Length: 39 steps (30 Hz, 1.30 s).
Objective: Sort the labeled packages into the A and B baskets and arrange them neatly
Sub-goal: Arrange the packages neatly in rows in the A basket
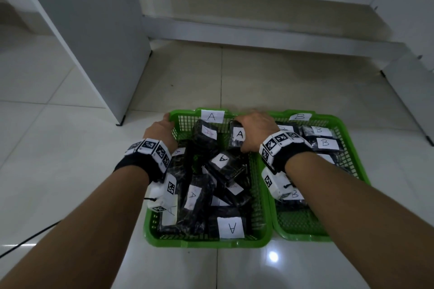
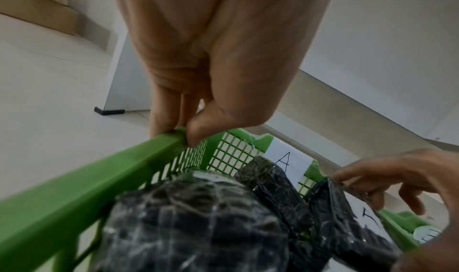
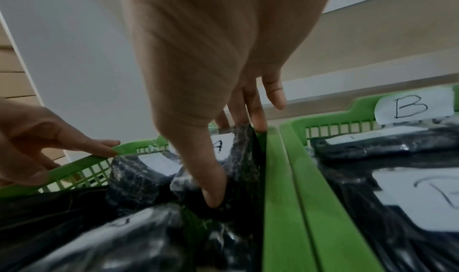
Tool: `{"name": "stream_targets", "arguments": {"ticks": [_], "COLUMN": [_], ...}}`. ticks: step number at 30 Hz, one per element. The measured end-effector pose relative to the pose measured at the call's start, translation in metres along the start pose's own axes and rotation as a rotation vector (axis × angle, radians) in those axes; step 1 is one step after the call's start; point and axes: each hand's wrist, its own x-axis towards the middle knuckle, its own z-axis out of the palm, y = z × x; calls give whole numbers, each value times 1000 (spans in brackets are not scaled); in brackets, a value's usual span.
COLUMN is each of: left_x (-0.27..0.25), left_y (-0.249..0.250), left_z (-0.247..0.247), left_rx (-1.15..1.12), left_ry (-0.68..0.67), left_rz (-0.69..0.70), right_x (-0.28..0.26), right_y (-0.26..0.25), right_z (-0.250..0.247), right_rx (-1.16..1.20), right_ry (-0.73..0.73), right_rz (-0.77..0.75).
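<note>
Two green baskets sit side by side on the floor. The A basket [image 1: 204,240] on the left holds several black wrapped packages with white A labels, lying untidily. The B basket [image 1: 352,159] on the right holds packages labelled B. My left hand [image 1: 162,128] grips the A basket's far left rim [image 2: 139,150], thumb inside and fingers outside. My right hand [image 1: 253,131] grips an A-labelled package [image 1: 237,136] at the far right of the A basket, thumb on its near side [image 3: 213,190] and fingers over its far edge.
A white cabinet panel [image 1: 94,42] stands on the tiled floor behind the left basket, and a white shelf base [image 1: 270,37] runs along the back. A black cable [image 1: 25,239] crosses the floor at the lower left.
</note>
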Motion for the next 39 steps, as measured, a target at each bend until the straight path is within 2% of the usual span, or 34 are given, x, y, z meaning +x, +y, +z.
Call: {"name": "stream_targets", "arguments": {"ticks": [4, 10, 12, 15, 17, 19, 21, 23, 24, 28, 29, 31, 35, 39], "left_x": [1, -6, -10, -20, -27, -30, -31, -33, -35, -42, -41, -37, -24, -9], "left_y": [-4, -8, -10, -13, -16, -23, -32, -36, -36, -16, -6, 12, 42, 53], "left_z": [0, -4, -5, 0, 5, 12, 16, 16, 16, 8, 3, -3, -1, 17], "left_rx": [7, -12, -62, -204, -307, -318, -305, -300, -284, -245, -248, -250, -234, -167], "left_ry": [-3, 4, 23, 146, 259, 253, 159, 104, 116, 393, 415, 344, 117, 71], "left_rz": [39, 77, 96, 147, 120, 44, -17, -34, -26, 165, 211, 226, 161, 96], "right_x": [0, 9, 8, 5, 0, -6, -14, -21, -22, -18, -15, -12, -13, -22], "right_y": [-10, -11, -11, -12, -13, -16, -24, -37, -46, -71, -72, -72, -64, -53], "right_z": [17, 19, 24, 23, 21, 22, 22, 20, 18, 15, 16, 18, 30, 41], "right_rx": [-12, -70, -67, -47, -35, 0, 60, 147, 203, 414, 413, 377, 363, 442], "right_ry": [23, -95, -56, -61, -67, -35, 78, 191, 205, 71, 34, -17, -50, -19], "right_rz": [3, 36, 34, 38, 47, 67, 70, 32, 9, 40, 60, 76, 50, -7]}}
